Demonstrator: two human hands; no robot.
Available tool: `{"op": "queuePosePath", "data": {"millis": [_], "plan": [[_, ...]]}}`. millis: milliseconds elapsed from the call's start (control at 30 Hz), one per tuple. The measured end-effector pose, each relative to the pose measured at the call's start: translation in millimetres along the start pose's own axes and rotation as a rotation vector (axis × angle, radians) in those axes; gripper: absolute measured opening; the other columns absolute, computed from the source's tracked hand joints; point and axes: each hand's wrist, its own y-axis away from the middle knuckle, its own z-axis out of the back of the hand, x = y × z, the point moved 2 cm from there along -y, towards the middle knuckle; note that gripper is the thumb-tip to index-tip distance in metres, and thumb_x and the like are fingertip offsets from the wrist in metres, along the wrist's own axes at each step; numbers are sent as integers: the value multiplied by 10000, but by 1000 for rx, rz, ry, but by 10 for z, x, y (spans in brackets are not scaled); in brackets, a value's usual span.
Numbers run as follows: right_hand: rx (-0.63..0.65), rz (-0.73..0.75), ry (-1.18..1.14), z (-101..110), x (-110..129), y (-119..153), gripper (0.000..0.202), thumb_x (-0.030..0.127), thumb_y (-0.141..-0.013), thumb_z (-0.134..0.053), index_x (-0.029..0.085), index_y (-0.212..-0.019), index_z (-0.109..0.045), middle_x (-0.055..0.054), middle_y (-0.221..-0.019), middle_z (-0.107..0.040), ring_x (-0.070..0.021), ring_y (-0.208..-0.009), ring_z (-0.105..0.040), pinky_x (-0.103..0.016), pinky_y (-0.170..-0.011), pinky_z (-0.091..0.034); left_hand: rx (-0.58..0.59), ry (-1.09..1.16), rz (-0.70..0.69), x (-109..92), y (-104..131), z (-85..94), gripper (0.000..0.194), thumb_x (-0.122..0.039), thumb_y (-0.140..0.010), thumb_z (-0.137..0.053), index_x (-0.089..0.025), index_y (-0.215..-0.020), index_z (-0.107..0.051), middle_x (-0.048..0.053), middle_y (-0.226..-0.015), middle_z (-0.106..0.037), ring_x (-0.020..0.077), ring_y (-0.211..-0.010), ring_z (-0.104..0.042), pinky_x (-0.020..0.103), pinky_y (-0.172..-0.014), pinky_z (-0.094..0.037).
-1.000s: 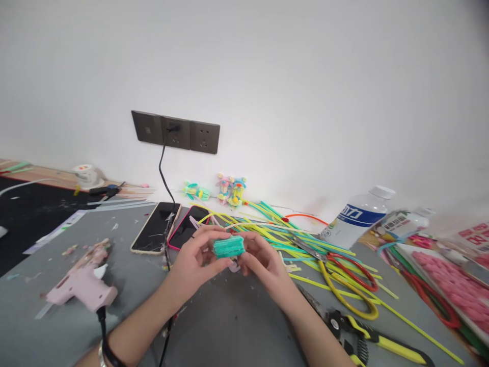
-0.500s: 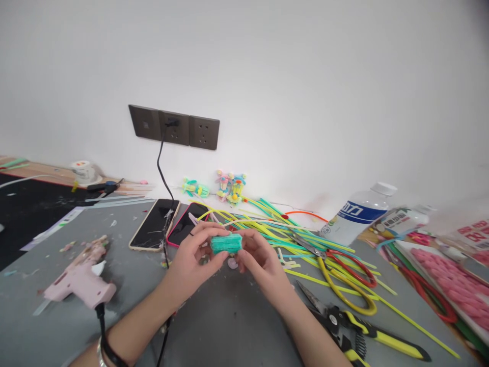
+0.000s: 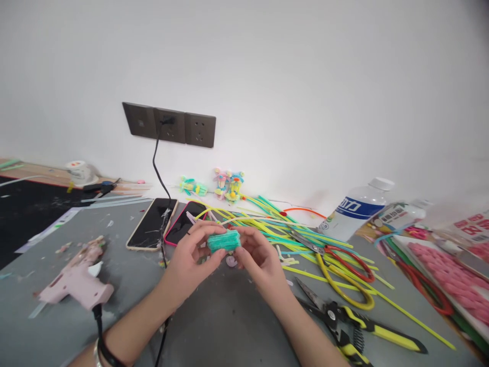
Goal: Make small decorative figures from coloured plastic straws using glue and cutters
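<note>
A short teal bundle of pipe cleaners point(image 3: 223, 241) is held level above the grey table, one end toward each hand. My left hand point(image 3: 196, 253) grips its left end, thumb below and fingers behind. At the other end, my right hand point(image 3: 256, 257) pinches it between thumb and fingers; some fingertips are hidden behind it. Beyond the hands lie loose yellow and teal pipe cleaners point(image 3: 263, 224). Just below the bundle a small pale lilac piece point(image 3: 231, 261) rests on the table.
A pink glue gun point(image 3: 76, 285) lies left, its cord running forward. Two phones point(image 3: 153, 224) lie behind my left hand. To the right are scissors point(image 3: 344, 275), pruning shears point(image 3: 336, 318) and a tilted bottle point(image 3: 357, 209). Small pipe-cleaner figures point(image 3: 229, 184) stand against the wall.
The view has shifted slightly, so everything sits a little further left. The teal bundle has turned a little in my fingers, its right end now slightly higher. Both hands keep their hold.
</note>
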Motion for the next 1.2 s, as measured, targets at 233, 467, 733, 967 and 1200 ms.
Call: {"op": "queuePosePath", "data": {"millis": [233, 467, 733, 967, 1200], "plan": [[-1, 7, -58, -10, 1, 5, 291, 370, -874, -679, 224, -1114, -602, 7, -780, -554, -113, -637, -567, -210, -518, -434, 8, 36, 34, 4, 15, -5, 194, -172, -851, -649, -221, -1038, -659, 91, -1168, -540, 215, -1062, -608, 250, -759, -588], [-42, -44, -102, -53, 15, 7, 345, 449, -833, -706, 210, -1052, -591, 10, -778, -549, -102, -581, -516, -211, -494, -430, 8, 32, 1, -18, 7, -24, 228, -115, -847, -621, -245, -1029, -668, 70, -1142, -556, 209, -1120, -587, 252, -828, -582], [-79, -39, -121, -58, 23, 6, 338, 452, -821, -721, 204, -1019, -606, 14, -760, -554, -89, -574, -493, -202, -506, -426, 40, 32, -17, -21, 20, -36, 235, -122, -867, -606, -259, -1049, -663, 68, -1152, -556, 219, -1159, -563, 275, -860, -578], [-104, -38, -156, -78, 21, 0, 319, 445, -820, -723, 215, -1027, -641, 4, -784, -570, -89, -571, -478, -209, -514, -435, 36, 63, 24, 12, 26, -43, 204, -146, -865, -636, -252, -1039, -639, 61, -1140, -573, 212, -1124, -594, 269, -840, -579], [-116, -81, -228, -62, -93, 6, 280, 394, -826, -727, 223, -1039, -670, 1, -804, -593, -78, -562, -457, -200, -511, -428, 6, 82, 71, 47, 56, -37, 223, -165, -853, -664, -249, -1055, -620, 30, -1067, -619, 169, -991, -646, 245, -817, -572]]}}
